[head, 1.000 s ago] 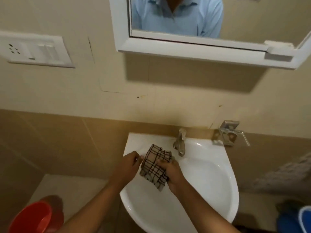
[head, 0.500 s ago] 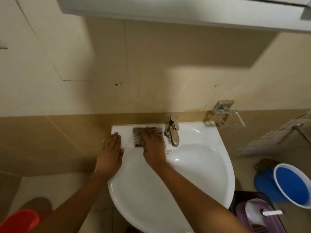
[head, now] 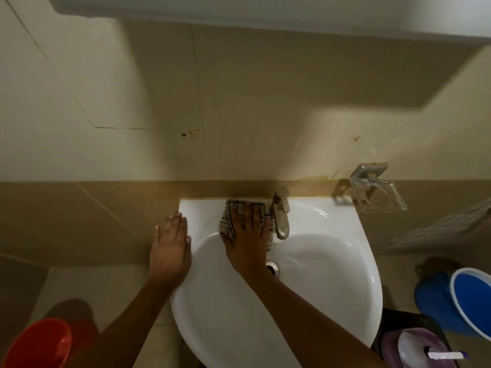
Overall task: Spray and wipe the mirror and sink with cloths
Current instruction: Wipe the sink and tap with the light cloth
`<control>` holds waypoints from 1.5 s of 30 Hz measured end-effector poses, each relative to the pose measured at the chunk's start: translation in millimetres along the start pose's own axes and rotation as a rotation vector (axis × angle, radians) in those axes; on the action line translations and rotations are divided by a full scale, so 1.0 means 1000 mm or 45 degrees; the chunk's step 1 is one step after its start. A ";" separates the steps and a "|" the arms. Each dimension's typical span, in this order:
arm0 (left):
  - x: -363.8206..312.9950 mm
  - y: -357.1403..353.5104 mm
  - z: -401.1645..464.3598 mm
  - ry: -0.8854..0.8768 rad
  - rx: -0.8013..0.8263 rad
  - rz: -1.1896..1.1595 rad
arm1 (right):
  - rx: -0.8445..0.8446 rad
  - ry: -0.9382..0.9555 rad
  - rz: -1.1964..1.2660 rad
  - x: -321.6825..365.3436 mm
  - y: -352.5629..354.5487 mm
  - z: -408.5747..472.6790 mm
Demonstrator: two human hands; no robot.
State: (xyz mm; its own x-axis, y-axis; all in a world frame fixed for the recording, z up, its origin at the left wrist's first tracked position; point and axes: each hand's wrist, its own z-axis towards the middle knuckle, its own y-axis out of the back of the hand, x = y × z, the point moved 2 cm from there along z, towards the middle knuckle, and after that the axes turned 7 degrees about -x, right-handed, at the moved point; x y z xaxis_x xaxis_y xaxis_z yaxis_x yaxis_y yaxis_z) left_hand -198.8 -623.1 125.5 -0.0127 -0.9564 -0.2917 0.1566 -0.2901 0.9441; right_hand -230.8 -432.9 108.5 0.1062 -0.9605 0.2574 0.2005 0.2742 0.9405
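Observation:
A white corner sink (head: pixel 332 274) hangs on the tiled wall. A grey cloth with dark checks (head: pixel 230 216) lies on the sink's back ledge, just left of the metal tap (head: pixel 280 212). My right hand (head: pixel 247 235) presses flat on the cloth with straight fingers, covering most of it. My left hand (head: pixel 170 248) rests flat on the sink's left rim, fingers straight, holding nothing. Only the white lower frame of the mirror (head: pixel 265 14) shows along the top edge. No spray bottle is in view.
A clear soap dish on a metal bracket (head: pixel 377 192) sticks out from the wall right of the tap. A blue bucket (head: pixel 470 304) and a purple container (head: pixel 417 349) stand on the floor at right, a red bucket (head: pixel 39 343) at lower left.
My head has tilted down, so the mirror glass has left the view. The cloth went from both hands above the basin to the back ledge under my right hand, and my left hand settled on the rim.

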 end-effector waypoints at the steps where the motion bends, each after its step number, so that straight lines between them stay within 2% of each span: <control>1: 0.000 0.001 -0.001 0.030 -0.012 -0.005 | -0.006 -0.017 0.012 0.009 -0.003 0.003; 6: 0.005 -0.001 -0.004 0.053 -0.065 -0.085 | 0.045 0.137 0.048 0.052 -0.015 0.007; 12: 0.009 0.000 -0.001 0.208 -0.187 -0.252 | 0.270 0.260 0.127 0.094 -0.020 0.030; 14: 0.006 0.002 -0.002 0.174 -0.176 -0.231 | 0.282 0.294 0.140 0.092 -0.018 0.027; 19: 0.006 0.004 -0.003 0.143 -0.133 -0.222 | 0.189 0.594 0.193 0.060 -0.011 0.004; 21: 0.008 0.002 -0.001 0.112 -0.108 -0.193 | 0.165 0.624 0.216 0.041 -0.005 -0.006; 24: 0.006 0.000 0.002 0.065 -0.081 -0.106 | 0.124 0.644 0.087 0.011 0.007 -0.024; 32: -0.027 0.003 0.006 -0.113 -0.119 -0.016 | 0.203 0.561 -0.014 -0.109 0.053 -0.041; 38: -0.075 -0.014 0.008 -0.182 -0.059 -0.009 | 0.193 0.121 -0.105 -0.218 0.078 -0.028; 40: -0.084 -0.019 0.006 -0.154 -0.006 0.046 | 0.232 0.085 -0.145 -0.225 0.082 -0.015; 43: -0.092 -0.025 0.004 -0.106 0.037 0.130 | 0.183 -0.016 -0.127 -0.208 0.072 0.004; 45: -0.093 -0.027 0.002 -0.088 0.053 0.160 | 0.156 0.055 -0.115 -0.182 0.060 0.014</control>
State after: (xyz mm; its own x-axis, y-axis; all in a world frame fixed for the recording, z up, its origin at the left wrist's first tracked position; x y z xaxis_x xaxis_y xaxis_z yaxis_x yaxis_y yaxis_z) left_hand -203.8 -526.8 127.2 -0.0641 -0.9849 -0.1609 0.1202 -0.1677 0.9785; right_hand -251.9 -242.2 121.7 0.1352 -0.9773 0.1631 0.0912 0.1762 0.9801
